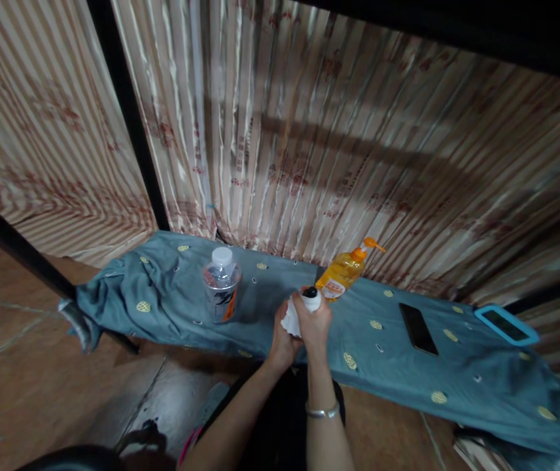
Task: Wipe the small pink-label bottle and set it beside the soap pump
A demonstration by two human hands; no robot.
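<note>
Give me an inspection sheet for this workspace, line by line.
Surface: narrow bench under a blue cloth with yellow motifs, rumpled at the left end.
Job's things: small white bottle with a black cap; white tissue beside it.
Clutter: clear water bottle, orange pump bottle, black phone, blue-cased device.
Hands: right hand wraps the white bottle; left hand holds the tissue against it.
Cables: nothing seen.
Surroundings: striped curtain, black frame posts, brown floor.

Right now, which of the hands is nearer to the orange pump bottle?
Right. The right hand grips a small white bottle just before the orange pump bottle; the left hand sits lower, farther away, holding white tissue.
</note>
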